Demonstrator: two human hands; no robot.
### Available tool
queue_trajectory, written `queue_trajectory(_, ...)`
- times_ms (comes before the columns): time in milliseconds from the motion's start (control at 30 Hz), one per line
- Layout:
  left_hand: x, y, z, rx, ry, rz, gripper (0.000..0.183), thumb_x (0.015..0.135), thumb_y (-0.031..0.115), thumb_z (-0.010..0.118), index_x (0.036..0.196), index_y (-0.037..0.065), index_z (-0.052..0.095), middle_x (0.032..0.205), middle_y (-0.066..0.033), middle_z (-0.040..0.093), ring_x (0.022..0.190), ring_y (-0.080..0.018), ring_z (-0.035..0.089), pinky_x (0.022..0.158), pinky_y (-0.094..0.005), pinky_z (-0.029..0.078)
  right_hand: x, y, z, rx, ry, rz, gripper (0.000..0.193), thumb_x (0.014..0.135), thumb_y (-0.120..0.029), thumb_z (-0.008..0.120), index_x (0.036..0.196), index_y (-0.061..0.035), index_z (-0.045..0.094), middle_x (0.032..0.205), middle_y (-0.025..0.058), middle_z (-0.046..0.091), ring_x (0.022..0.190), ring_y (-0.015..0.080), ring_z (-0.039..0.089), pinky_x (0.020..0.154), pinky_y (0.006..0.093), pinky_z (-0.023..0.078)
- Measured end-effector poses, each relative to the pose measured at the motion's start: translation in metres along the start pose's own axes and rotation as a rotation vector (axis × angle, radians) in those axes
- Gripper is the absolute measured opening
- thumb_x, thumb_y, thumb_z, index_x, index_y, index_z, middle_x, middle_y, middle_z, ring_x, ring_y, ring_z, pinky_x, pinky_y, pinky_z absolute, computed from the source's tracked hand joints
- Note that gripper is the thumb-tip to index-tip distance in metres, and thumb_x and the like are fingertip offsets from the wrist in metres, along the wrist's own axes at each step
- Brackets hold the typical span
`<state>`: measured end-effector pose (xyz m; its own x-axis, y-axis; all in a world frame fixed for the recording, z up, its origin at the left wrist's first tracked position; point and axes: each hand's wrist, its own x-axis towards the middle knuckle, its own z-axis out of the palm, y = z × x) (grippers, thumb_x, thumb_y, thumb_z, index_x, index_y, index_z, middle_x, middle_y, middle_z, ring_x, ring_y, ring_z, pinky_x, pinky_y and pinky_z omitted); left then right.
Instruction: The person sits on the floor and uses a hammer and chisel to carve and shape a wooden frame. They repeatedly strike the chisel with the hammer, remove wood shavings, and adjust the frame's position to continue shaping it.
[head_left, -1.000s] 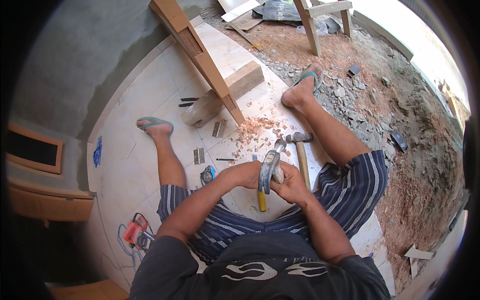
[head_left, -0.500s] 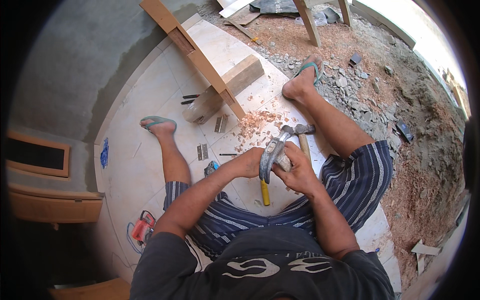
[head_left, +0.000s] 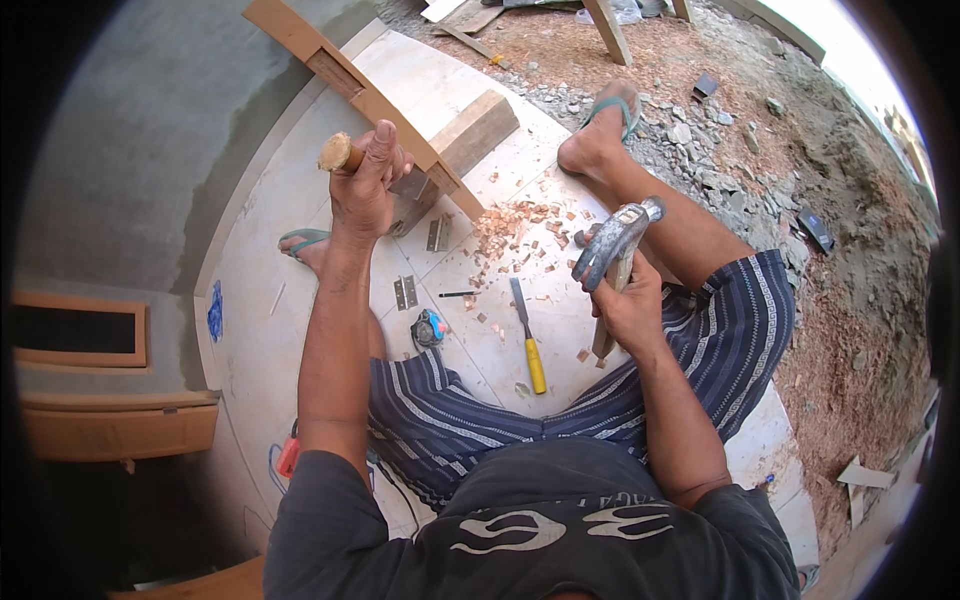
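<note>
My left hand (head_left: 365, 190) is raised above the wooden board, its fingers wrapped round a round-ended wooden piece (head_left: 340, 153) that resembles a tool handle; the rest of it is hidden. My right hand (head_left: 630, 308) grips a claw hammer (head_left: 618, 243) by its wooden handle over my right thigh, close to the head. Between my legs on the tiles lies a chisel (head_left: 533, 360) with a yellow handle. The long brown board (head_left: 395, 122), with recesses cut in it, leans across a thick timber block (head_left: 478, 145). Wood chips (head_left: 515, 235) are heaped at its near end.
Two metal hinges (head_left: 405, 292), a black pencil (head_left: 458, 294) and a blue-and-black tape measure (head_left: 428, 329) lie left of the chisel. A red power tool (head_left: 288, 455) is partly hidden by my left arm. Rubble (head_left: 690, 140) borders the tiles on the right.
My left hand has moved up and left, away from my right hand, and now holds the wooden piece upraised. My right hand has shifted right and up with the claw hammer. The chisel is more fully exposed.
</note>
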<state>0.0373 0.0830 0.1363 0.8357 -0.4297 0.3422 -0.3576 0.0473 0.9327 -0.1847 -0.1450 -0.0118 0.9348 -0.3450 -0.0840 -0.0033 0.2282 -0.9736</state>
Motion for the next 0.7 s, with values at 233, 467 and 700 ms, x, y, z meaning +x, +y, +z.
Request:
queue_trajectory(233,0.003,-0.027,0.012,0.049,-0.031,-0.049,0.055,0.104,0.035,0.068,0.058,0.013,0.046,0.057,0.0039,0.037,0.057,-0.0103,0.035,0.063,-0.0314,0.040,0.003,-0.003,0.004,-0.053,0.034,0.004,0.018,0.095,-0.009,0.073,0.111,-0.0034,0.067,0.072,-0.0016,0.061,0.055,0.0045,0.055,0.048,0.0235,0.046)
queue_trajectory(467,0.001,-0.061,0.004,0.323,-0.090,-0.047,0.048,0.102,0.032,0.069,0.063,0.010,0.053,0.062,0.0012,0.049,0.061,-0.0101,0.042,0.063,-0.0289,0.039,0.004,0.004,0.005,-0.061,0.072,0.061,0.017,0.094,-0.012,0.076,0.105,-0.0043,0.066,0.071,-0.0018,0.059,0.053,0.0049,0.053,0.046,0.0232,0.044)
queue_trajectory(700,0.016,-0.044,-0.008,0.352,-0.405,-0.146,0.021,0.097,0.027,0.074,0.097,0.006,0.071,0.080,0.0033,0.058,0.077,-0.0081,0.052,0.071,-0.0272,0.043,0.007,0.009,0.010,-0.045,0.042,0.101,0.021,0.093,-0.012,0.079,0.106,-0.0036,0.066,0.071,-0.0017,0.060,0.053,0.0046,0.052,0.046,0.0227,0.043)
